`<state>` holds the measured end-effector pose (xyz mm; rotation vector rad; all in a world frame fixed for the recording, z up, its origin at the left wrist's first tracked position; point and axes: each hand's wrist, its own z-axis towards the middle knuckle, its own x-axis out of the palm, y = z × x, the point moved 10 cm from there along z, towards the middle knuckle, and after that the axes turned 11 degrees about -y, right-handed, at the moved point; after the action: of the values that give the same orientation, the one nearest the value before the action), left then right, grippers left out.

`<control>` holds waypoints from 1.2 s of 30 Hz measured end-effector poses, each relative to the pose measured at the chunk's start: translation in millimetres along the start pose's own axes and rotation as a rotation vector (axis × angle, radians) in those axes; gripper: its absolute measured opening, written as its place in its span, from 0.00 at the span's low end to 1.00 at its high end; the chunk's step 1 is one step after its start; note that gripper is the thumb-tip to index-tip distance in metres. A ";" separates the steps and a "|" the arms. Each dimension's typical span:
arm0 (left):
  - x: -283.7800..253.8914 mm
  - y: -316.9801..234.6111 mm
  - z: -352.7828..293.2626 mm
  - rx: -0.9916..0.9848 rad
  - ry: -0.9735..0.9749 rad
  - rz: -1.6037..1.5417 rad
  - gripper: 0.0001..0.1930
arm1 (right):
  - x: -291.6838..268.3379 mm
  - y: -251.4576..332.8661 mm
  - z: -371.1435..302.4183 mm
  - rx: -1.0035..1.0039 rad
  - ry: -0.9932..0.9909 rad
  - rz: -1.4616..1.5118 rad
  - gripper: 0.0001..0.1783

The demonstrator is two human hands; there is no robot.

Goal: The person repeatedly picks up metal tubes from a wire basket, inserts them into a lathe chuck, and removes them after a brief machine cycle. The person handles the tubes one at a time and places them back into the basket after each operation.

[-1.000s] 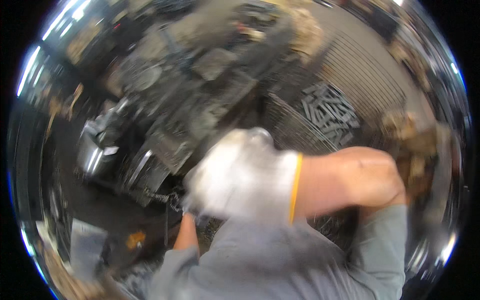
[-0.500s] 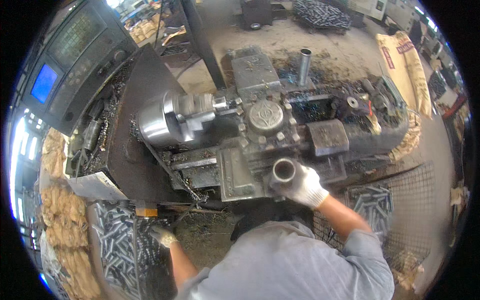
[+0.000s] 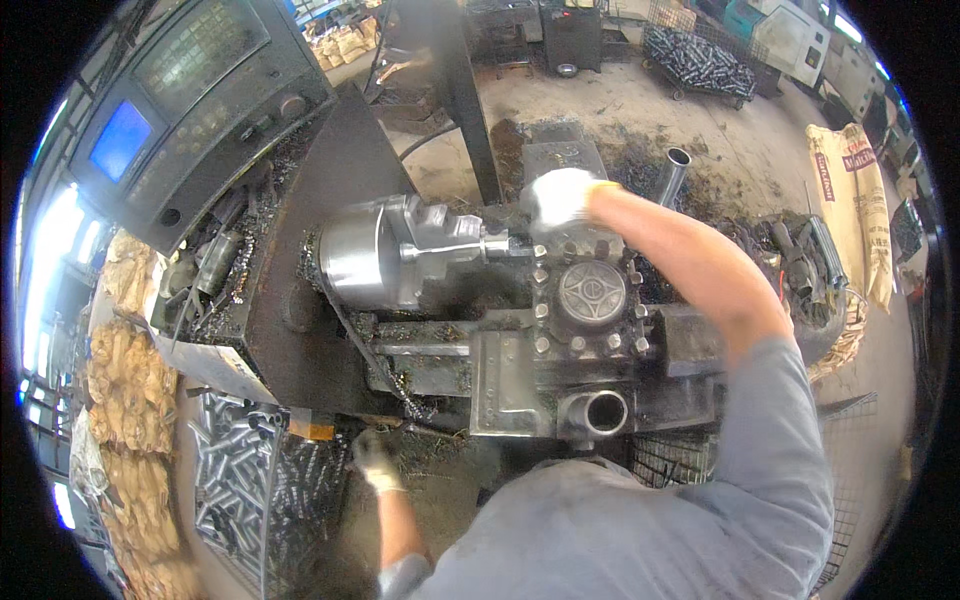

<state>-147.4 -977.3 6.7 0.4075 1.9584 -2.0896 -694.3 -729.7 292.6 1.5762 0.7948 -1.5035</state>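
Leaning beyond and to the left of the left hand (image 3: 376, 463), a machine control panel (image 3: 175, 150) with a lit blue screen (image 3: 120, 142). Left of the same hand and near it: a pile of cut steel tubes (image 3: 235, 480), long axes lying in many directions.

Left hand: white glove, low, on the near side of the lathe, fingers away from the body. Grip: cannot tell; fingertips dark and indistinct.

Beyond the left hand, well apart: lathe chuck (image 3: 360, 255), bright, stepped jaws facing right; its axis runs left to right.

Between chuck and right hand (image 3: 563, 200), slightly nearer the body than that hand: short bright metal piece (image 3: 493, 247), long axis left to right, in line with the chuck, right end toward the tool post (image 3: 592, 292). Whether workpiece or tooling, cannot tell.

Right hand: white glove, blurred, over the far left part of the bolted tool post. Contact and grip: cannot tell.

Nearer the body than the right hand, well apart: thick-walled metal cylinder (image 3: 575, 415), open mouth up and rightward. Right of the right hand, beyond the forearm: standing steel tube (image 3: 673, 180), open end up. Farther right: printed paper sack (image 3: 850, 210), upright.
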 end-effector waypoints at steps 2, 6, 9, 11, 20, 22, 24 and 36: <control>48.7 -44.2 -44.6 0.186 0.161 -0.114 0.12 | 76.5 -1.7 40.1 0.032 0.271 0.058 0.30; 54.2 -126.3 -82.5 0.519 0.163 0.232 0.28 | 88.6 -81.3 46.2 -0.082 0.279 0.188 0.22; 55.7 -239.0 -95.5 1.089 0.115 0.334 0.41 | -6.0 -245.5 12.5 0.481 0.048 -0.181 0.23; 87.5 -308.5 -72.7 1.147 0.148 0.314 0.49 | -66.4 -275.6 -7.2 0.625 -0.333 -0.286 0.23; 266.7 -435.8 23.4 1.285 0.362 0.849 0.49 | 88.4 -118.2 34.2 0.108 0.214 -0.313 0.33; 277.7 -447.1 26.9 1.255 0.455 0.919 0.50 | 36.6 -113.7 40.0 0.284 0.075 -0.040 0.42; 289.5 -458.2 25.9 1.183 0.598 0.957 0.52 | -8.8 -66.1 47.5 0.142 -0.032 0.289 0.50; 227.8 -436.9 18.9 1.299 0.143 0.475 0.34 | 115.9 0.4 59.9 -0.036 0.533 0.353 0.29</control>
<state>-519.7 -964.9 329.8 1.0961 0.1887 -2.6702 -712.1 -791.8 179.3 1.9994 0.7691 -0.8200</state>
